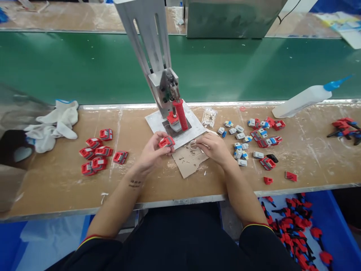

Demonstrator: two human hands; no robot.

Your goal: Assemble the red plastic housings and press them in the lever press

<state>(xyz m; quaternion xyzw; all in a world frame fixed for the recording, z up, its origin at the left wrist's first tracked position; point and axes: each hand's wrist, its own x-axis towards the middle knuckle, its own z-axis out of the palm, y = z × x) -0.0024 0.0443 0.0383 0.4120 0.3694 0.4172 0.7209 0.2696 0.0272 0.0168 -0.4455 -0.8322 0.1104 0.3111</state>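
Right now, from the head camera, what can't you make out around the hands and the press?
- Right hand: what its fingertips pinch is too small to tell.
- Red part: left hand fingers cover its underside.
- Hand press: column top cut off by the upper edge.
- Blue bin: cut off by the bottom and right edges.

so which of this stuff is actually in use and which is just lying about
In use: red part in the left hand; small ring at the right hand; press; cardboard scrap.
Lying about: white gloves; squeeze bottle; blue bin.

red clip (166, 142) | small, blocky (grey-striped) — pinched above cardboard (188, 160)
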